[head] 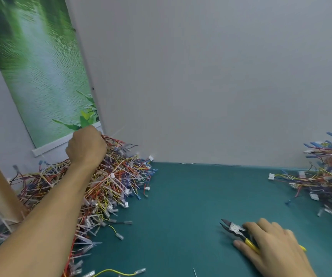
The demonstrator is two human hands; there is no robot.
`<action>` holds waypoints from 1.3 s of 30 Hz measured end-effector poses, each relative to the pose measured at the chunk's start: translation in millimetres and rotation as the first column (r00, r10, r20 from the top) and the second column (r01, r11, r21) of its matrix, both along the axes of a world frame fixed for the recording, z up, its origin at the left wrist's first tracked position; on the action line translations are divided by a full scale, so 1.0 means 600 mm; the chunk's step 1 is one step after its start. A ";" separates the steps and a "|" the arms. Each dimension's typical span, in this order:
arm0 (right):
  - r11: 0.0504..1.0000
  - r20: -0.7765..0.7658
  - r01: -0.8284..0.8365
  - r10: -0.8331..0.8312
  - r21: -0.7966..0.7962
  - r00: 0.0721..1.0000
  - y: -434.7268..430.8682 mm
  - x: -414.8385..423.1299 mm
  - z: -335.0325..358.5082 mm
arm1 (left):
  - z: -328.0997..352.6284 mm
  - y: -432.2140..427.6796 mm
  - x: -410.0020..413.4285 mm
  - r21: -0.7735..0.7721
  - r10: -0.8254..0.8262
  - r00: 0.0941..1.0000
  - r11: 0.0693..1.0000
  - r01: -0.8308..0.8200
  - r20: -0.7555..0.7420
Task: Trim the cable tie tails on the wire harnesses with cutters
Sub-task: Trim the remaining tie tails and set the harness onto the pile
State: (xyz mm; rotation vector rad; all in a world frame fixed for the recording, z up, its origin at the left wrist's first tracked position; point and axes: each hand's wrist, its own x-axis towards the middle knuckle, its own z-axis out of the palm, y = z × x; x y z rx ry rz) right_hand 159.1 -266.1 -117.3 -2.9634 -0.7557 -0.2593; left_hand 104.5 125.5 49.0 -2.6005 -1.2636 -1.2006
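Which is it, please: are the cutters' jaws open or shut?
Open: on the cutters, held by the right hand, both blade tips stand apart.

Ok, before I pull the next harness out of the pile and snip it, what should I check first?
1. Left hand on the left pile: ok, it grips wires at the top.
2. Only one harness gripped: cannot tell, the fingers are hidden behind the hand.
3. Cutters in the right hand: ok, it holds the yellow handles, resting on the table.
4. Cutter jaws open: ok, they stand apart.
5. Room to work: ok, bare table lies between the left pile and the right pile.
6. Tie tail to cut picked out: cannot tell.
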 end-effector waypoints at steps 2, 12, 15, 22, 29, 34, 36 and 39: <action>1.000 -0.006 -0.004 0.004 0.004 1.000 0.000 0.001 0.000 | 0.010 -0.012 -0.002 0.060 -0.016 0.997 0.998 0.011 0.082; 1.000 -0.007 -0.002 0.002 0.005 1.000 0.002 0.001 0.003 | 0.091 -0.095 -0.026 0.348 -0.275 0.836 0.931 0.109 0.475; 1.000 -0.011 0.003 -0.003 0.002 1.000 0.002 0.000 0.003 | 0.072 -0.097 -0.006 0.260 -0.254 0.908 0.950 0.171 0.332; 1.000 -0.020 -0.007 0.008 0.003 1.000 0.000 0.000 0.002 | -0.030 -0.052 0.017 -0.333 -0.194 0.978 0.919 0.210 0.079; 1.000 -0.063 -0.016 0.017 0.020 0.998 -0.001 -0.003 0.012 | -0.042 -0.132 0.021 -0.384 -0.385 0.633 0.549 0.742 0.672; 0.971 -0.152 0.009 0.028 0.238 0.988 -0.008 -0.010 0.042 | -0.136 -0.227 0.039 -0.572 -0.434 0.639 0.292 0.766 0.635; 0.923 -0.172 0.035 0.034 0.383 0.985 -0.010 -0.011 0.053 | -0.164 -0.258 0.040 -0.597 -0.438 0.644 0.260 0.759 0.628; 0.803 -0.199 0.093 0.033 0.588 0.979 -0.013 -0.009 0.062 | -0.190 -0.294 0.038 -0.588 -0.478 0.646 0.289 0.756 0.595</action>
